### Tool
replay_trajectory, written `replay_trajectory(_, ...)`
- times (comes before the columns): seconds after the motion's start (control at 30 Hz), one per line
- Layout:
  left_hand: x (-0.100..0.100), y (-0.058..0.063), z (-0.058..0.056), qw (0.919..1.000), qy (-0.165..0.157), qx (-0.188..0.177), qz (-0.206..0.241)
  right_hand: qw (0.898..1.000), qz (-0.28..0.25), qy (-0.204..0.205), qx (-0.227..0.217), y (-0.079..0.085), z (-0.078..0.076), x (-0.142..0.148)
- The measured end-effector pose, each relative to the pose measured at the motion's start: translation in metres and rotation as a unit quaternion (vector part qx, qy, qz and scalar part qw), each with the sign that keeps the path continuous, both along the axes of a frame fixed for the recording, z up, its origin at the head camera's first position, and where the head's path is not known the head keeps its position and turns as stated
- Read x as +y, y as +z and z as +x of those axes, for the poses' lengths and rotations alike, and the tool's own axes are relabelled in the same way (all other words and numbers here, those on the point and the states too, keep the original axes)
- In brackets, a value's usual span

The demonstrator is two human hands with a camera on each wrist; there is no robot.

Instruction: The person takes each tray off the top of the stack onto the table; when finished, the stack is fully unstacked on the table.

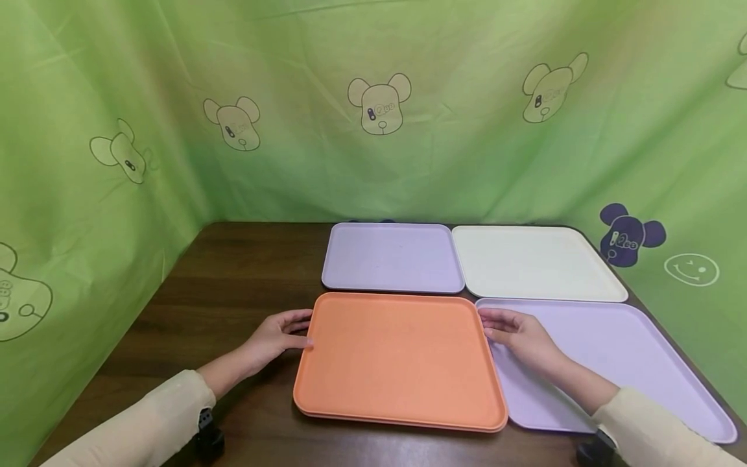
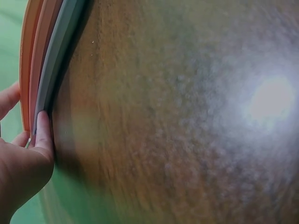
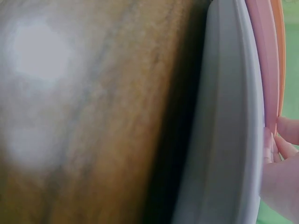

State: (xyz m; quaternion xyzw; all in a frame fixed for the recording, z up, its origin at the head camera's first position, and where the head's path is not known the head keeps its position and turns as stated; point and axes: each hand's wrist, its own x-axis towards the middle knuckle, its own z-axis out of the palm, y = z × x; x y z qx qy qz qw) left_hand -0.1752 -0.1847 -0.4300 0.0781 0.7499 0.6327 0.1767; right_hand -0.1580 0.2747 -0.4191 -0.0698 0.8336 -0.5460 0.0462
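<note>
An orange tray (image 1: 399,360) lies on top of a small stack on the near middle of the table. Below it, the left wrist view shows a pink tray (image 2: 38,74) and a greyish tray (image 2: 55,58). My left hand (image 1: 271,340) holds the orange tray's left side, thumb at the rim and one fingertip against the greyish edge. At the upper right corner my right hand (image 1: 525,337) grips the orange tray, thumb at its rim. In the right wrist view its fingers reach the pink tray's edge, beside a lilac tray (image 3: 233,116).
A lilac tray (image 1: 595,363) extends beneath my right forearm. Behind the stack are another lilac tray (image 1: 392,257) and a white tray (image 1: 533,263), side by side. Dark wood table (image 1: 233,285) shows at left. A green patterned curtain (image 1: 373,168) surrounds the table.
</note>
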Motion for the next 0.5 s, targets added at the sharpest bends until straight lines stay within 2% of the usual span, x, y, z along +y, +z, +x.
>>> replay_trajectory(0.27, 0.0002, 0.0001, 0.0001, 0.9999, -0.01, 0.007, 0.0, 1.0, -0.004, 0.0, -0.006, -0.0003, 0.0004, 0.0002)
replay_trajectory(0.5, 0.0024, 0.0005, 0.0007, 1.0, 0.002, 0.008, 0.0, 1.0, -0.005, 0.003, -0.009, 0.0017, 0.0017, -0.0009)
